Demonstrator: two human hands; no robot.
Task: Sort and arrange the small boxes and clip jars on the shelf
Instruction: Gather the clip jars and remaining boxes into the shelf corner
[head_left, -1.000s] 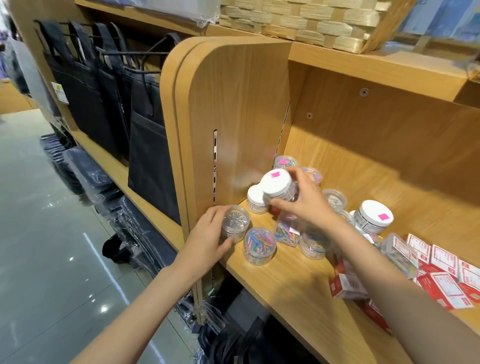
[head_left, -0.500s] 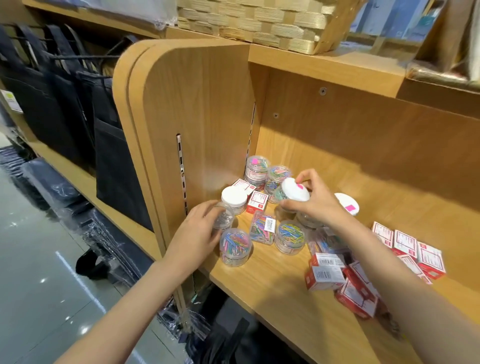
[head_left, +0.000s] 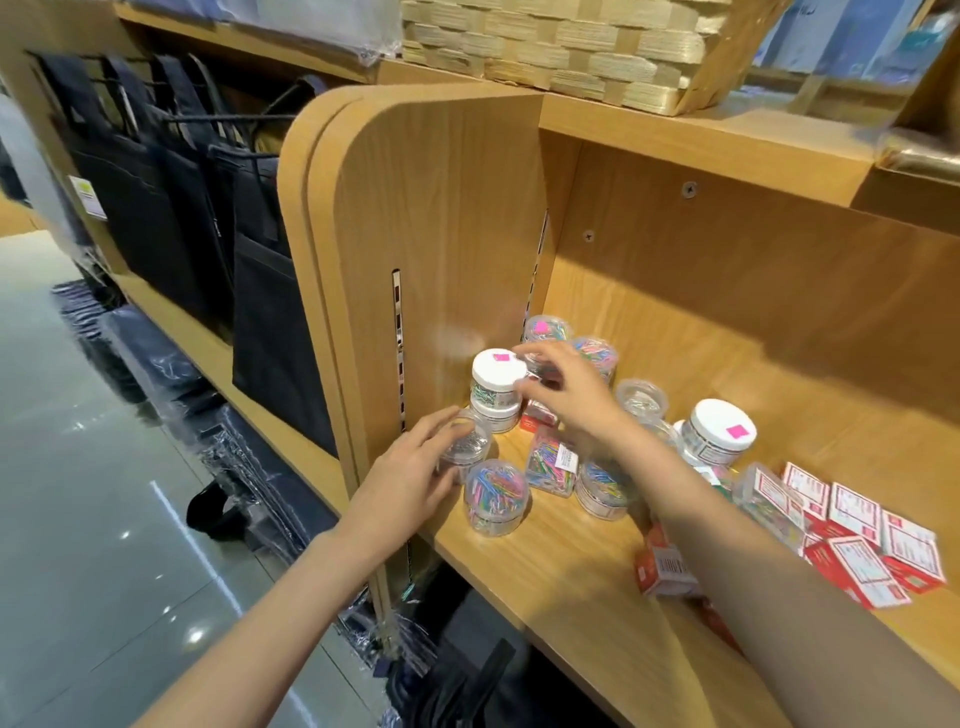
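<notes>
My left hand (head_left: 410, 475) grips a clear jar of silver clips (head_left: 467, 448) at the shelf's front left corner. My right hand (head_left: 566, 387) holds a white-lidded jar (head_left: 496, 376) with a pink sticker, set on top of another white-lidded jar (head_left: 496, 414) by the side panel. Clear jars of coloured clips stand around: one in front (head_left: 496, 496), one under my right wrist (head_left: 602, 488), two at the back (head_left: 545, 330). A clear flat box of coloured clips (head_left: 550, 465) lies between them. Red and white small boxes (head_left: 857, 540) lie in a heap at the right.
The wooden shelf (head_left: 561, 587) has a rounded side panel (head_left: 441, 234) at the left and a back wall. Another white-lidded jar (head_left: 719, 431) stands to the right. A woven basket (head_left: 571, 47) sits on the upper shelf. Dark bags (head_left: 260, 291) hang to the left.
My right hand carried the white-lidded jar left and set it on the other white-lidded jar. My left hand stayed on the silver clip jar. The view shifted.
</notes>
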